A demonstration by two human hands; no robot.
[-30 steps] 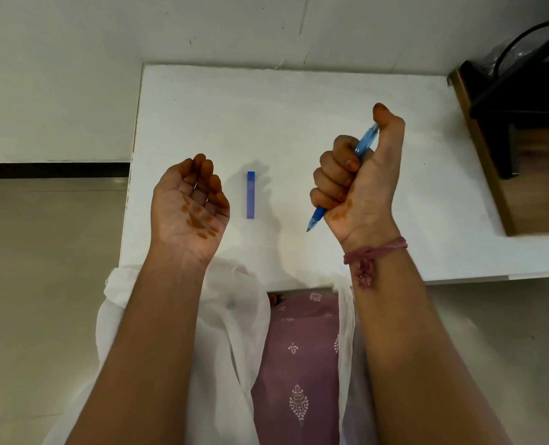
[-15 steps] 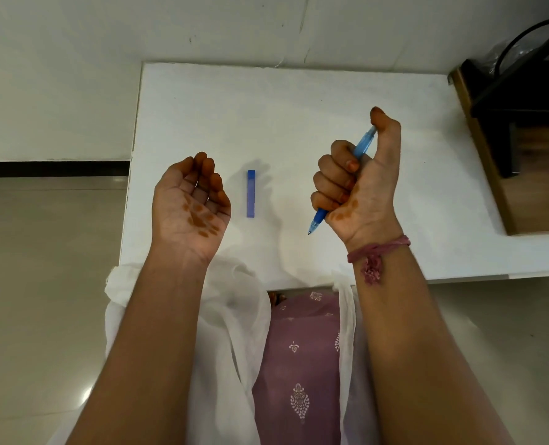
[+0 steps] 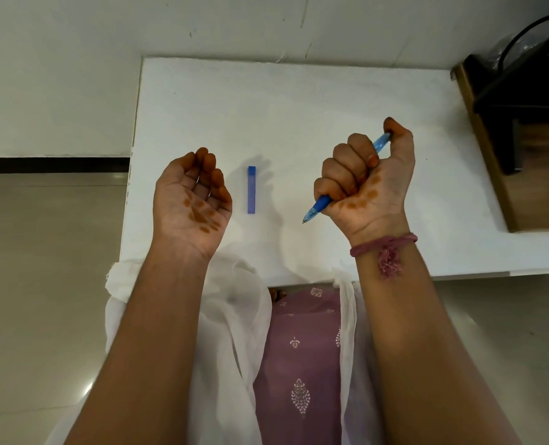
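Note:
My right hand [image 3: 367,179] is raised above the white table [image 3: 298,101] and grips a blue pen [image 3: 319,208] in its fist, tip pointing down and left, thumb pressed on the top end. My left hand [image 3: 191,197] is held palm up over the table's left edge, fingers loosely curled, holding nothing. A small blue rectangular case [image 3: 251,190] lies flat on the table between the two hands, touched by neither.
A wooden stand with a black frame [image 3: 520,123] sits at the table's right end. The wall runs along the far side. Tiled floor [image 3: 42,252] lies to the left, and my lap is below the near edge.
My right thumb has bent down onto the pen's top end and the fist has lowered slightly. The left hand and the blue case have stayed where they were.

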